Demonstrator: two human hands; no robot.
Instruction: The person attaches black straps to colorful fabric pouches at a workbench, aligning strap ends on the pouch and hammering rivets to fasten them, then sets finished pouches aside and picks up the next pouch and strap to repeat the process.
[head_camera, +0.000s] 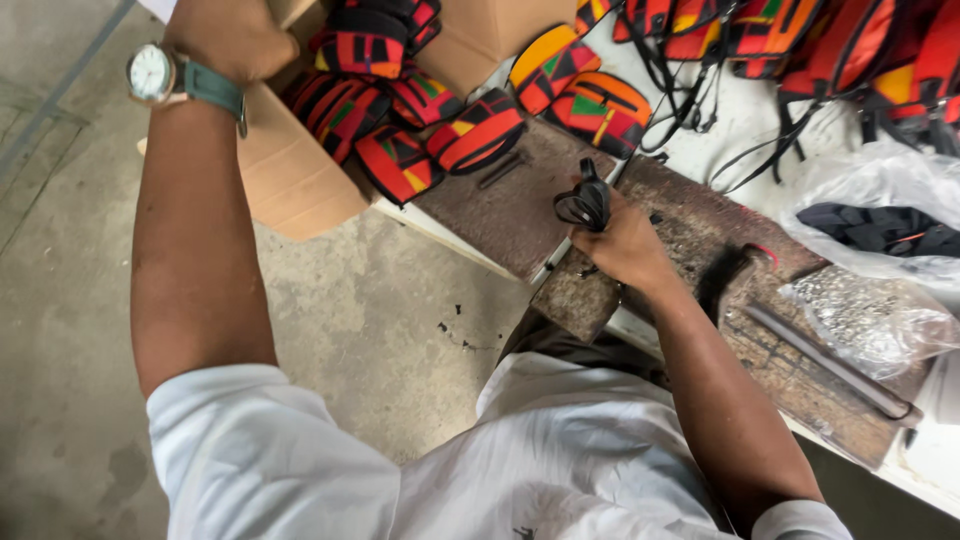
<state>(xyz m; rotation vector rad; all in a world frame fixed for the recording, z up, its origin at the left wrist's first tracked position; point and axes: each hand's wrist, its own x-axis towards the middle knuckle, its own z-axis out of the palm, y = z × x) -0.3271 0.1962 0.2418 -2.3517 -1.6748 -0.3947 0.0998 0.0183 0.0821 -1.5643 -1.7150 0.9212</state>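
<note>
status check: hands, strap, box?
Left hand in cardboard box, on a patterned pouch. Right hand grips coiled black strap over the worn workboard. More pouches and straps crowd the bench.

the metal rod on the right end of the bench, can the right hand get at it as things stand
Probably not straight away: the right hand is closed around a bundle of black strap. The metal rod lies uncovered on the wooden bench beside that forearm, so the path looks free once the hand is emptied.
</note>
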